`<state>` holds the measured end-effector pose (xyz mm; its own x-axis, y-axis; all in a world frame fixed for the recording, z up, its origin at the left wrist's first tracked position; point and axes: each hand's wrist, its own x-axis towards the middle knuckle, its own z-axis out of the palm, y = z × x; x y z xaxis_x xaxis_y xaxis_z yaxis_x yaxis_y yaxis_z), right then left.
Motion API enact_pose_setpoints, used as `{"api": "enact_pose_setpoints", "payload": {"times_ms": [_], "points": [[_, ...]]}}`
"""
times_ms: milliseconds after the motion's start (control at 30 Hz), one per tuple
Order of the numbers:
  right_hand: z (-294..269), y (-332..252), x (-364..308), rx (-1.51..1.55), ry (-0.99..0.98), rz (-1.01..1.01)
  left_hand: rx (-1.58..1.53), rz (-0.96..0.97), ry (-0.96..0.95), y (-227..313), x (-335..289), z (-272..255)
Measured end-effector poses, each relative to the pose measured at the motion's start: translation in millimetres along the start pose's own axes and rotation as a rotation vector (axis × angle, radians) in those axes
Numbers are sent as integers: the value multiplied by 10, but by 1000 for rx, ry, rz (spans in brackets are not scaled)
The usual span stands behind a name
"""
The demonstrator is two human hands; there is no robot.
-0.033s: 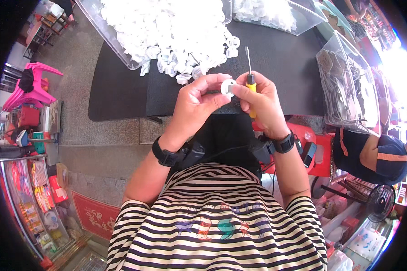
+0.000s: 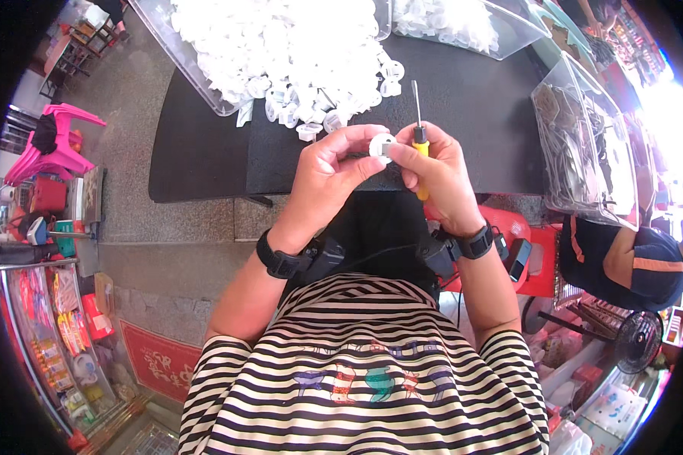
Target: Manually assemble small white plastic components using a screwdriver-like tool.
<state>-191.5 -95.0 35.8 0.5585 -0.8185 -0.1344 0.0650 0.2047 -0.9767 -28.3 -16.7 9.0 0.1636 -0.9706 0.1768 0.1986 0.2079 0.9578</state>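
Between the thumb and fingertips of my left hand [image 2: 332,163] is a small round white plastic part [image 2: 380,144] with a grey patch on it. The thumb of my right hand [image 2: 442,171] presses against the part's right side. In that same hand I grip a screwdriver [image 2: 423,145] with a yellow handle and black collar, its thin metal shaft pointing away from me. Just beyond my left hand, a big heap of similar white plastic parts [image 2: 281,72] spills toward me, overexposed at its far side. Both hands are over the near edge of the black table [image 2: 470,98].
The heap spreads from a clear plastic bin [image 2: 218,104]. A second clear bin [image 2: 501,34] holds more white pieces at the back. On the right stands a clear box [image 2: 584,144] of metal-looking pieces. A person's dark clothing [image 2: 596,265] and a black fan [image 2: 639,340] are at the right.
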Motion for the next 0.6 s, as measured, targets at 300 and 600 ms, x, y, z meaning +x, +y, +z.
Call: {"api": "enact_pose_setpoints", "payload": {"times_ms": [300,600], "points": [[89,20,-10,-35,8,-26,-145,-48,45,-17,-44,24],[36,-183,-248,-575,8,-287,-99,-53,29,-22,2,-110]]}}
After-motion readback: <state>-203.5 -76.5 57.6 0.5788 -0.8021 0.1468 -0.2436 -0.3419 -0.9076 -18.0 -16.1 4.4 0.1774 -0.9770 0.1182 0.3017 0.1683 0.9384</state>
